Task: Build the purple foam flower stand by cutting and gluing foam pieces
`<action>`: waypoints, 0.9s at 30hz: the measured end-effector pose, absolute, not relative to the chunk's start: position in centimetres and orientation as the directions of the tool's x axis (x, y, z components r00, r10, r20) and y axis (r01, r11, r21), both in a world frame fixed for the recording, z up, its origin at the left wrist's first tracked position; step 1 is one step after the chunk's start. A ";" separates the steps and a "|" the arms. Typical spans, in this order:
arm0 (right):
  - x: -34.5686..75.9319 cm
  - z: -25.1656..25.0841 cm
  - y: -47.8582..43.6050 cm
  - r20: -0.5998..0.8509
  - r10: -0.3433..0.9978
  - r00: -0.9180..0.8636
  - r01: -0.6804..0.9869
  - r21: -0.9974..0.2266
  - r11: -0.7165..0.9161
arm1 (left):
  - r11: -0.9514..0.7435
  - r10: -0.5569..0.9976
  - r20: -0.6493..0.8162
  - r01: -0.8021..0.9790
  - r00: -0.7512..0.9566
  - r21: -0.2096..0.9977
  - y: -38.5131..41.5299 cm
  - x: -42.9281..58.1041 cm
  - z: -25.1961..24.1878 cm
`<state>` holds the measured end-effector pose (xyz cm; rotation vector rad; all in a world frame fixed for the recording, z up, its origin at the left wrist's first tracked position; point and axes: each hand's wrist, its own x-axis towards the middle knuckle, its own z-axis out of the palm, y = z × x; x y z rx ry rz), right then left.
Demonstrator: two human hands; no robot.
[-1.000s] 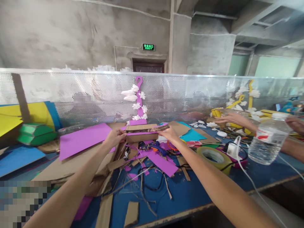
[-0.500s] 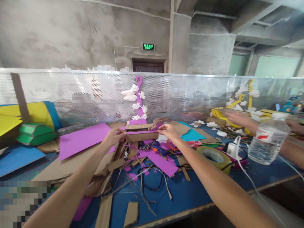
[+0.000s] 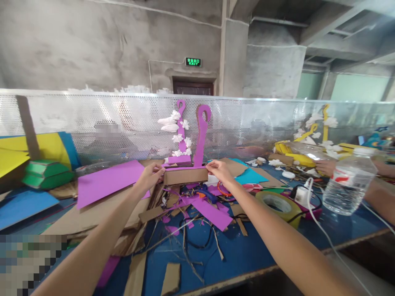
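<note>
Between my hands is a small cardboard box base (image 3: 185, 176), its long brown side facing me and a purple strip along its top edge. A purple hook-topped post (image 3: 201, 137) stands up from its right part. My left hand (image 3: 152, 176) pinches the base's left end, and my right hand (image 3: 218, 170) pinches the right end. Behind it, a similar purple hook piece (image 3: 182, 137) with white tufts stands against the perforated metal screen. Below the base lie purple scraps (image 3: 212, 211) and a dark blue-handled tool (image 3: 207, 193), partly covered.
To the left lie a purple sheet (image 3: 108, 183), stacked cardboard and a green block (image 3: 46, 174). On the right are a tape roll (image 3: 279, 205), a white charger with cable (image 3: 304, 193) and a water bottle (image 3: 348, 183). Another person's hand (image 3: 325, 167) is behind the bottle.
The box base has turned in my hands, so its front side faces me more and the purple hook-topped post now stands upright. The other person's hand has drawn back to the right.
</note>
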<state>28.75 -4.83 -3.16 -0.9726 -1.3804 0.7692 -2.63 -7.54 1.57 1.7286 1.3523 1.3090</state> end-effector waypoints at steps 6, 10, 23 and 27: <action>28.5 -3.2 -5.0 0.460 0.887 0.042 0.131 -0.883 0.452 | -0.366 0.918 0.396 0.403 0.010 0.839 -7.4 -2.5 1.4; 28.5 -3.1 -5.3 0.489 0.872 0.022 0.166 -0.862 0.479 | -0.407 0.899 0.435 0.457 0.048 0.791 -7.4 -2.7 1.4; 28.8 -3.7 -4.2 0.561 0.828 -0.020 0.195 -0.810 0.553 | -0.273 0.960 0.278 0.290 0.024 0.917 -8.3 -2.7 2.1; 29.1 -3.9 -3.8 0.586 0.810 -0.014 0.240 -0.785 0.571 | -0.187 0.982 0.179 0.147 0.069 0.971 -9.3 -3.0 2.7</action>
